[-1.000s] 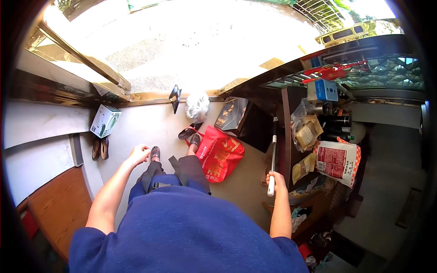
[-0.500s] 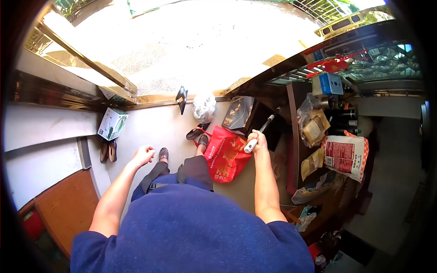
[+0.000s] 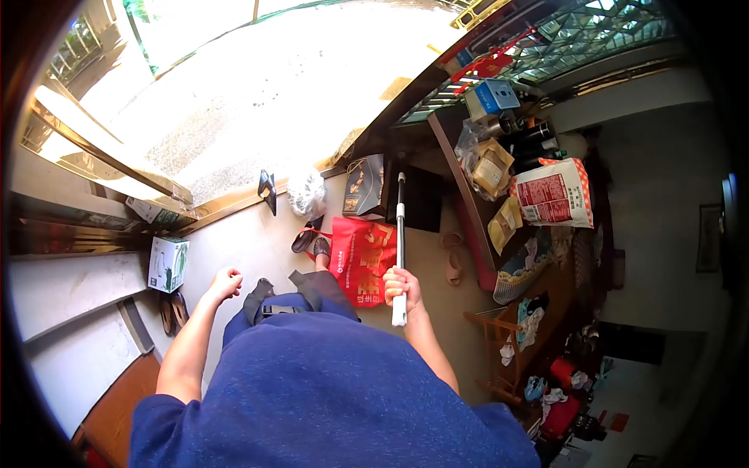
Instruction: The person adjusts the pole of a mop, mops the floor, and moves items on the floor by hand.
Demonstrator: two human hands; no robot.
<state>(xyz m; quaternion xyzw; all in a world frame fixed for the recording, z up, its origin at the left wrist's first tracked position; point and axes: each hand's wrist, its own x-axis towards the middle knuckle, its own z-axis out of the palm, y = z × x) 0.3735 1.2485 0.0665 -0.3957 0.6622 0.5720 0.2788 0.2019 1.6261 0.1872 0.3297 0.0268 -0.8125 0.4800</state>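
My right hand (image 3: 402, 287) is wrapped round the white grip of a slim metal pole (image 3: 400, 234), whose dark far end points away from me past a black box. Just left of that hand, a red bag (image 3: 360, 261) with gold lettering lies on the floor beside my foot. My left hand (image 3: 225, 284) hangs over the pale floor with its fingers curled in; whether anything is inside them cannot be made out. Nearest to it is a white and green box (image 3: 168, 264), with brown shoes (image 3: 173, 312) below.
A clear plastic bag (image 3: 307, 193) and a black patterned box (image 3: 363, 186) stand by the doorway sill. To the right, a dark cabinet (image 3: 468, 191) bears packets, bottles and a large white bag (image 3: 552, 193). A wooden chair (image 3: 499, 351) is at lower right.
The view has turned, shifting the room's items leftward. My right hand has swung inward with the pole, which first tilted and now points straight ahead. My left hand stays curled.
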